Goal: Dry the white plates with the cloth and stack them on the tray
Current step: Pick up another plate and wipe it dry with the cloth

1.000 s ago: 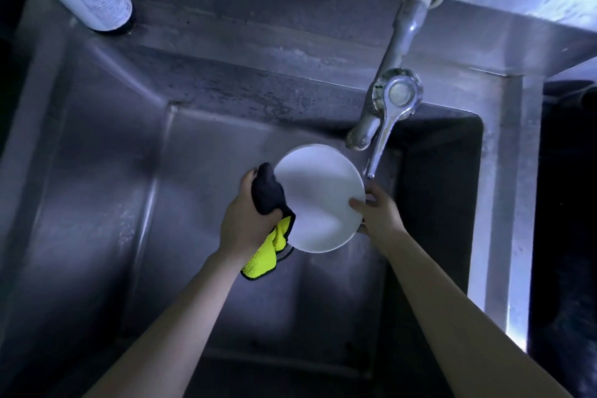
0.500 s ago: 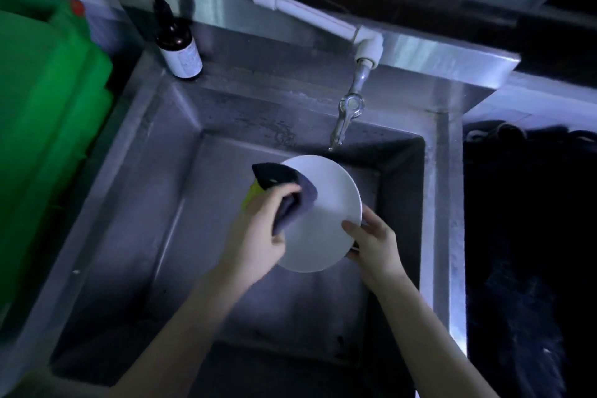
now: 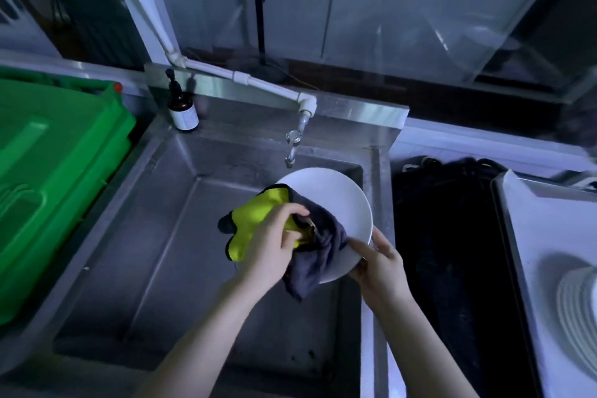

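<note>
A white plate (image 3: 336, 203) is held tilted over the steel sink (image 3: 155, 236), just under the tap. My right hand (image 3: 378, 265) grips its lower right rim. My left hand (image 3: 271, 245) grips a yellow and dark grey cloth (image 3: 310, 255) and presses it against the plate's face. The cloth hangs down over the plate's lower edge. At the far right a stack of white plates (image 3: 578, 307) sits on a pale tray (image 3: 529, 236).
A green plastic crate (image 3: 55, 178) stands left of the sink. A brown pump bottle (image 3: 182, 107) sits on the sink's back ledge. The tap (image 3: 292, 145) hangs from a white pipe above the plate. Something dark (image 3: 442, 236) lies between sink and tray.
My view has pulled back and up, bringing the crate and tray into sight. The cloth has slid from the plate's left edge across its face and spread out.
</note>
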Tool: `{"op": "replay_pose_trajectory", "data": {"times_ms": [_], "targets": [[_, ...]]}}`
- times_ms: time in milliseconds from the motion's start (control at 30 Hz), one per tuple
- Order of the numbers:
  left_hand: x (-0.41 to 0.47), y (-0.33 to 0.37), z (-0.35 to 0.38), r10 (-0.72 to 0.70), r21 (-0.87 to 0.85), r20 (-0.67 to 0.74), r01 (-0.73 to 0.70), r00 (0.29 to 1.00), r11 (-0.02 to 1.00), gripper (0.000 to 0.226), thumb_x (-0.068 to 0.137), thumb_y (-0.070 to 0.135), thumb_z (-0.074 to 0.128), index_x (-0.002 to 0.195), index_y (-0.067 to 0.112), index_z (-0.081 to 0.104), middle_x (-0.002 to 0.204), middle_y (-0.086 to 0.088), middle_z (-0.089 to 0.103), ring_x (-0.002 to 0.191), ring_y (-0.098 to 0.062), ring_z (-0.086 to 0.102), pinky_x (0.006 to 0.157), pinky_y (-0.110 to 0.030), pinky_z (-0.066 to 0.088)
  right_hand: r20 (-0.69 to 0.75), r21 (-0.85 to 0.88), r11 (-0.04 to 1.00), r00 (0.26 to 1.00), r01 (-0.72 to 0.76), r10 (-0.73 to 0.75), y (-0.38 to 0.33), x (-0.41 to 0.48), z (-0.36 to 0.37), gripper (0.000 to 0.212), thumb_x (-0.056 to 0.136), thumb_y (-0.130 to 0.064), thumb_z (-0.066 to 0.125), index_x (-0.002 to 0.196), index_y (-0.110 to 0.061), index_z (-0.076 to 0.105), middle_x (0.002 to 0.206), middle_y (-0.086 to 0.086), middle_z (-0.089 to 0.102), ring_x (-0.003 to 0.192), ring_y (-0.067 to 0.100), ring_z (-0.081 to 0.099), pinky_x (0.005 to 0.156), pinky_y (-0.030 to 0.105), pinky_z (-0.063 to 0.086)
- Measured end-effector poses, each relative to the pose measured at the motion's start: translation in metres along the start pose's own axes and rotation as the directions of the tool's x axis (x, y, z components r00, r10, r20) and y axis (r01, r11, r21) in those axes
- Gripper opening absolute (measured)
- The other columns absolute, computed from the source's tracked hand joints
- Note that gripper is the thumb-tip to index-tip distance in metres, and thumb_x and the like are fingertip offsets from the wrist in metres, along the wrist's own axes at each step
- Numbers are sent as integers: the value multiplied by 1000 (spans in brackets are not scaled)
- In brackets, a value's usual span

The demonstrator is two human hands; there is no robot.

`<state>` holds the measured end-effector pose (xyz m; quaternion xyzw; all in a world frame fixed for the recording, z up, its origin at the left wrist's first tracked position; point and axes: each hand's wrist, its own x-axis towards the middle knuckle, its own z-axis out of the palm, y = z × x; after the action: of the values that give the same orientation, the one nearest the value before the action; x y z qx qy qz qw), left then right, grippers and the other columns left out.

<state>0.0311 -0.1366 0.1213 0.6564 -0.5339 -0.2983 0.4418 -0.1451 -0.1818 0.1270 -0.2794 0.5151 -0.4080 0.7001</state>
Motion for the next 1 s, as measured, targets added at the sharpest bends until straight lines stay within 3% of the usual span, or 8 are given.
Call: {"op": "replay_pose_trajectory", "data": {"times_ms": [100,200,267,367,533,667,867,1000], "targets": [[-12,22,16,19,372,-219,65,975,926,40,73,21,80,109,24,62,103,10,64,85,-9,61,64,-32,53,24,10,1000,999,30,-30,-13,-18,-14,38,91,10,53,111,-17,70,91,11,76,77,26,72,63,33,59],[-23,37,30,103,645,-245,82,964,760,43,70,48,69,105,23,68,103,5,67,98,-24,56,75,-37,47,39,0,997,996,74,-74,-26,-31,-28,40,92,9,53,119,-16,69,97,14,75,85,30,69,70,37,55],[-28,45,36,101,619,-205,49,973,784,52,80,52,49,119,23,68,125,5,65,117,-29,55,90,-44,46,53,-5,995,993,102,-101,-35,-38,-36,40,92,8,52,121,-14,68,101,15,74,87,31,69,75,40,53],[-36,62,55,104,643,7,-84,995,761,57,93,53,24,142,37,48,156,18,33,147,-28,27,108,-59,24,113,-40,989,985,139,-134,-46,-46,-41,39,91,8,53,118,-15,70,99,17,74,85,30,69,78,45,53],[-22,71,46,285,617,323,-429,902,660,50,98,48,21,145,42,40,159,29,13,151,-16,18,113,-63,19,180,-99,983,974,153,-134,-55,-55,-43,42,89,12,47,104,-14,76,88,15,71,79,28,67,69,38,56],[13,80,24,239,657,241,-340,940,673,61,94,56,16,151,39,29,161,25,2,152,-18,12,115,-55,24,238,-117,974,958,193,-162,-69,-63,-35,41,88,9,54,109,-18,76,90,14,69,77,26,62,65,35,52],[-15,97,28,349,725,191,-372,917,580,51,96,51,32,143,37,46,158,14,32,143,-21,38,110,-51,35,164,25,973,959,231,-232,-104,-54,-43,45,87,11,53,107,-21,76,94,14,74,79,28,67,75,43,52],[-21,104,41,354,669,311,-468,882,577,54,99,46,20,153,40,24,162,24,5,152,-14,6,119,-50,17,208,-9,967,946,255,-247,-111,-55,-37,44,89,11,52,102,-21,78,90,15,73,75,28,66,65,35,52]]}}
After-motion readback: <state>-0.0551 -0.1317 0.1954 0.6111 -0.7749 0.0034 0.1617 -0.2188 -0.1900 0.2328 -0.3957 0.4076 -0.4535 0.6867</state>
